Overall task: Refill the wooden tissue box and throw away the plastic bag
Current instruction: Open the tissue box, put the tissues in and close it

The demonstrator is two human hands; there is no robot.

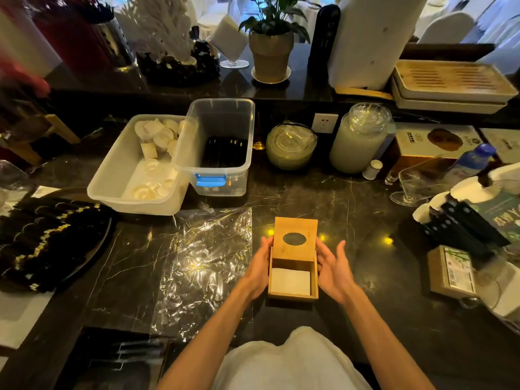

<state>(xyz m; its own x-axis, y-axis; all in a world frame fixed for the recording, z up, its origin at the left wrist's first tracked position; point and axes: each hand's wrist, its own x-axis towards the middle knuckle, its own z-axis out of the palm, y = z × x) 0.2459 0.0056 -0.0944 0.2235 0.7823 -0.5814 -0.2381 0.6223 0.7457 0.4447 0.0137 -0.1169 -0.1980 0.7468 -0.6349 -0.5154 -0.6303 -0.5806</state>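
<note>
The wooden tissue box (292,294) stands on the dark marble counter in front of me. Its sliding lid (295,239), with an oval hole, is pushed partly away, and white tissues (290,281) show in the open near half. My left hand (260,266) rests flat against the box's left side. My right hand (332,266) is beside the right side with fingers spread, its thumb touching the box's edge. The empty clear plastic bag (202,266) lies crumpled and flat on the counter just left of the box.
Two clear plastic bins (140,164) (222,144) stand behind the bag. Glass jars (357,139) are behind the box. A dark tray of wrapped items (50,243) is at the left. Boxes, bottles and a tissue pack (453,271) crowd the right side.
</note>
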